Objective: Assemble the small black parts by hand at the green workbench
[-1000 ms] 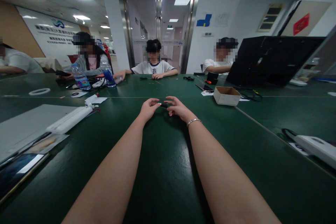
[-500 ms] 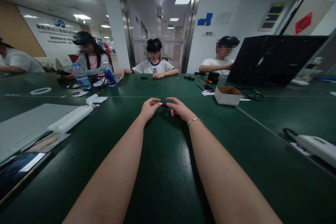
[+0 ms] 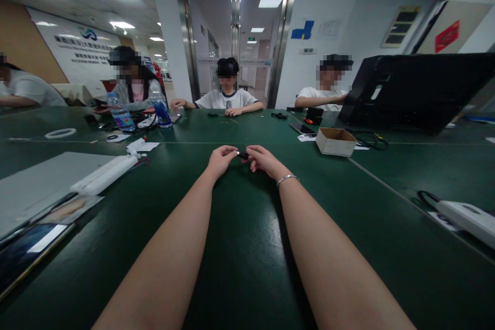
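Note:
Both my arms stretch forward over a dark green table [image 3: 247,247]. My left hand [image 3: 219,160] and my right hand [image 3: 263,160] meet at the table's middle, fingers pinched on a small black object [image 3: 243,155] with a pale tip held between them. It is too small to make out further. A thin bracelet [image 3: 286,179] circles my right wrist.
A small cardboard box [image 3: 334,142] sits right of my hands, a large black case [image 3: 417,90] behind it. A white long device [image 3: 102,175], grey board and phone lie at the left. Bottles [image 3: 119,113] and three people sit across the table. Another white device [image 3: 467,216] lies at the right edge.
My hands stay together on the small black object with only slight finger shifts. The view has drifted a little.

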Motion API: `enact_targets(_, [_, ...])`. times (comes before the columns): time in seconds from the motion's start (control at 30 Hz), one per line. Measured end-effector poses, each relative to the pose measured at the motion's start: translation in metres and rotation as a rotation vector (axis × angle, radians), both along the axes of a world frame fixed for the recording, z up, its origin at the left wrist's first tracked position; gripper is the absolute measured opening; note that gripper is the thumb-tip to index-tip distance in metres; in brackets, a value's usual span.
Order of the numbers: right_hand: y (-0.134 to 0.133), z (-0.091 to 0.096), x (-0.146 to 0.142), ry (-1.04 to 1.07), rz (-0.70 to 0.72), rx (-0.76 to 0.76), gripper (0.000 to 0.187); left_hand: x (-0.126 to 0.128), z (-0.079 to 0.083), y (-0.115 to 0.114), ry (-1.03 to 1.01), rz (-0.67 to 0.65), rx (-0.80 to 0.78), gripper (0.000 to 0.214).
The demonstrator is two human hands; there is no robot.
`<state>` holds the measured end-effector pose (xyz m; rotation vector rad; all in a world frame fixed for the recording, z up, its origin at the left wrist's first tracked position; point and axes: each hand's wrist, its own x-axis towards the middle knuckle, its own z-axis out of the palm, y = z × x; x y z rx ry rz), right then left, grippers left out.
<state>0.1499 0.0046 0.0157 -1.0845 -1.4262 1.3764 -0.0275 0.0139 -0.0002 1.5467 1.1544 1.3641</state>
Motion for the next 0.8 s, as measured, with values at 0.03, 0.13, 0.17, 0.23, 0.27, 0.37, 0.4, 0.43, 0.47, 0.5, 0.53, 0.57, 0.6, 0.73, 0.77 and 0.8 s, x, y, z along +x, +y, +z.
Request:
enact_targets(0.03, [0.0001, -0.0002, 0.0001, -0.007, 0.011, 0.01, 0.03, 0.0, 0.0002, -0.0002, -0.003, 0.003, -0.004, 0.023])
enact_targets(0.13, [-0.0002, 0.0002, 0.0005, 0.018, 0.044, 0.052, 0.046, -0.0002, 0.0017, -0.0021, -0.011, 0.012, -0.009, 0.024])
enact_targets(0.17, [-0.0005, 0.0006, 0.0005, 0.024, 0.042, 0.047, 0.048, -0.0003, 0.0023, -0.0029, -0.007, 0.013, -0.01, 0.023])
enact_targets(0.23, [-0.001, 0.0015, 0.0002, 0.015, 0.025, 0.008, 0.038, -0.0004, 0.0032, -0.004, 0.005, 0.01, -0.012, 0.023])
enact_targets(0.27, [-0.0012, 0.0019, 0.0001, 0.008, 0.018, -0.006, 0.032, -0.0005, 0.0033, -0.0043, 0.007, 0.008, -0.012, 0.023])
enact_targets(0.37, [-0.0017, 0.0021, -0.0002, 0.027, 0.02, 0.012, 0.036, -0.0006, 0.0026, -0.004, 0.0, 0.011, -0.012, 0.022])
enact_targets(0.4, [-0.0019, 0.002, -0.0001, 0.042, 0.021, 0.026, 0.043, -0.0006, 0.0022, -0.0037, -0.004, 0.014, -0.012, 0.022])
enact_targets(0.43, [-0.0021, 0.0018, 0.0, 0.053, 0.018, 0.03, 0.048, -0.0005, 0.0018, -0.0034, -0.007, 0.017, -0.012, 0.022])
enact_targets(0.47, [-0.0021, 0.0015, 0.0, 0.054, 0.01, 0.023, 0.048, -0.0004, 0.0015, -0.0031, -0.008, 0.018, -0.011, 0.021])
enact_targets(0.5, [-0.0021, 0.0013, 0.0001, 0.045, 0.0, 0.01, 0.042, -0.0003, 0.0012, -0.0028, -0.007, 0.018, -0.01, 0.021])
enact_targets(0.53, [-0.002, 0.0011, 0.0, 0.028, -0.009, -0.002, 0.035, -0.0003, 0.0009, -0.0025, -0.005, 0.017, -0.009, 0.022])
enact_targets(0.57, [-0.0018, 0.0008, 0.0, 0.011, -0.013, -0.006, 0.029, -0.0003, 0.0007, -0.0022, -0.004, 0.02, -0.007, 0.022])
enact_targets(0.6, [-0.0016, 0.0006, -0.0001, 0.0, -0.011, 0.001, 0.027, -0.0003, 0.0004, -0.0018, -0.004, 0.024, -0.006, 0.023])
enact_targets(0.73, [-0.0016, 0.0011, -0.0004, 0.025, -0.008, 0.04, 0.05, -0.0005, -0.0008, -0.0004, -0.014, 0.045, -0.002, 0.024])
enact_targets(0.77, [-0.0018, 0.0016, -0.0005, 0.033, -0.021, 0.021, 0.051, -0.0005, -0.0009, -0.0002, -0.014, 0.044, -0.004, 0.023])
enact_targets(0.8, [-0.0021, 0.0022, -0.0006, 0.036, -0.028, -0.006, 0.045, -0.0006, -0.0009, -0.0001, -0.012, 0.041, -0.007, 0.022])
